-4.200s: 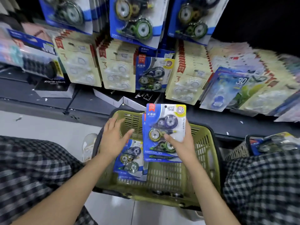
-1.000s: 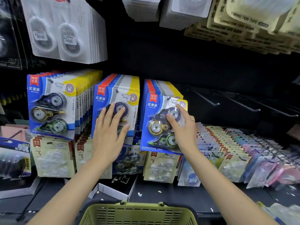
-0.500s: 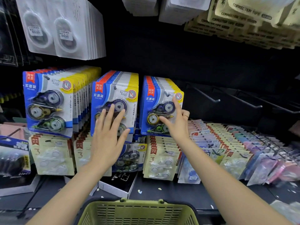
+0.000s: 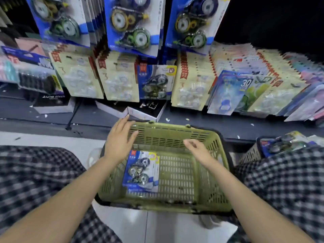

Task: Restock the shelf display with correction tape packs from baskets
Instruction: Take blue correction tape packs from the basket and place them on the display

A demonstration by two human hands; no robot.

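While both arms reach forward in the head view, the left hand [image 4: 120, 140] hovers over the back left corner of the green basket [image 4: 175, 135] with flat, straight fingers and holds nothing. The right hand [image 4: 197, 149] hangs over the middle of the basket, fingers loose and a bit bent, and it holds nothing too. One blue pack of correction tape [image 4: 142, 170] lies flat on the basket floor, on the left side. The basket sits on a pale tiled floor [image 4: 157, 227] between two knees in checked cloth [image 4: 35, 174]. Behind it runs a dark low shelf [image 4: 98, 118] with bits of white paper on it. Blue packs [image 4: 133, 23] hang in rows above. Cream packs [image 4: 78, 76] stand under them. A second basket [image 4: 250, 155] shows at the right.
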